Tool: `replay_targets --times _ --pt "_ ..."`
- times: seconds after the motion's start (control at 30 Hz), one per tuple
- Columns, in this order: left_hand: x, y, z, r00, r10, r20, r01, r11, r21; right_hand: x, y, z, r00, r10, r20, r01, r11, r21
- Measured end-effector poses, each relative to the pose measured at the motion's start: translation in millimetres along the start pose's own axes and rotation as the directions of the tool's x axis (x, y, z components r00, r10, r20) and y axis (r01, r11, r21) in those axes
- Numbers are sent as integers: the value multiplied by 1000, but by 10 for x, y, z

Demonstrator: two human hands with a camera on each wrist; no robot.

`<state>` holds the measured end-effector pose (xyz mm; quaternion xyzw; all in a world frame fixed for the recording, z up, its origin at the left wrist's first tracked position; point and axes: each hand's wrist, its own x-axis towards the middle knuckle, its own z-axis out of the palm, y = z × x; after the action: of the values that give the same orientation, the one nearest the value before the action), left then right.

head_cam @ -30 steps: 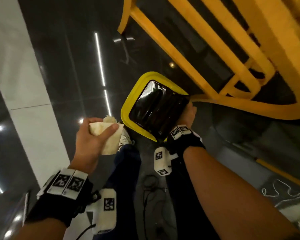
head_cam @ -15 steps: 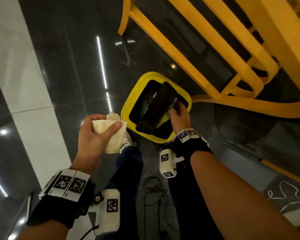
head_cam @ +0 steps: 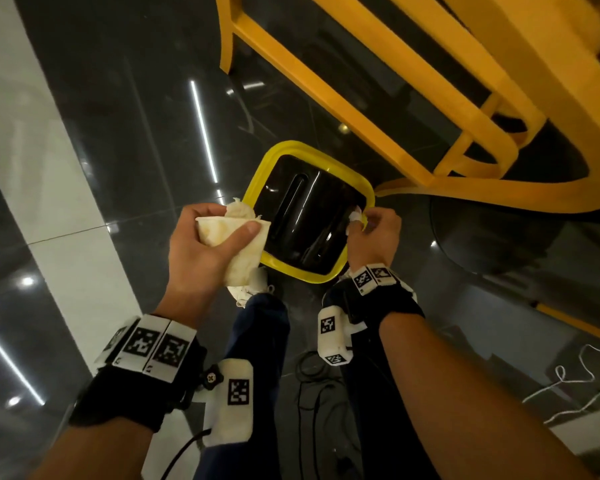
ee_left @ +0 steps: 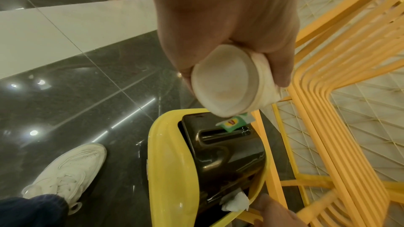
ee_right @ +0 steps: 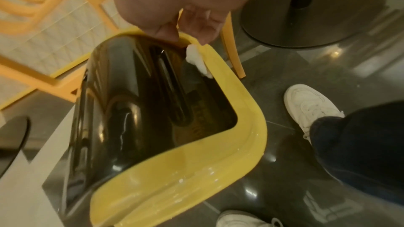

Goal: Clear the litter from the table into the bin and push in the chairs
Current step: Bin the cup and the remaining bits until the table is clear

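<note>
My left hand point(head_cam: 222, 221) grips a crumpled paper cup point(head_cam: 243, 261) stuffed with tissue, just left of the bin. In the left wrist view the cup's base point(ee_left: 225, 84) faces the camera and a green tea-bag wrapper point(ee_left: 236, 122) sticks out under it. The bin has a yellow rim point(head_cam: 257, 188) and a black swing lid point(head_cam: 305, 216) lying nearly flat. My right hand point(head_cam: 364, 225) pinches a small white tissue point(ee_right: 197, 59) at the rim's near right corner, where the tissue sits between lid and rim.
A yellow slatted chair point(head_cam: 465, 109) stands right behind the bin. A dark round table base point(ee_right: 306, 6) sits to the right. My white shoes point(ee_right: 310, 106) stand close to the bin on glossy dark tiles. Cables point(head_cam: 568, 382) lie on the floor at the right.
The black lid, tipped up half a second ago, has swung back nearly flat. My right hand has shifted to the rim's corner with the tissue. My left hand with the cup has moved nearer the bin.
</note>
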<state>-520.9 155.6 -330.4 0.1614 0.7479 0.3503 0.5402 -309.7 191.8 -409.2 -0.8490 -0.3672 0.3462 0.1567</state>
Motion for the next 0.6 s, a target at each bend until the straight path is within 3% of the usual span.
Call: replay_targets --times 0.07,0.13,0.33,0.43,0.6 --pt "21 19 52 1000 3 8 -3 1000 28 4 29 -24 997 77 -7 -77 997 7" --pt "31 30 105 1000 -6 20 5 1000 25 5 53 -39 990 126 67 -129 991 34" --pt "31 -36 208 999 -16 27 15 999 40 -115 29 -56 973 0 231 4 1000 -15" --pt "16 -96 210 999 -41 23 40 998 42 -104 -26 10 943 58 327 -24 994 -108" --pt "-15 -147 219 998 -59 16 58 997 56 -117 -43 22 963 43 265 1 987 -161"
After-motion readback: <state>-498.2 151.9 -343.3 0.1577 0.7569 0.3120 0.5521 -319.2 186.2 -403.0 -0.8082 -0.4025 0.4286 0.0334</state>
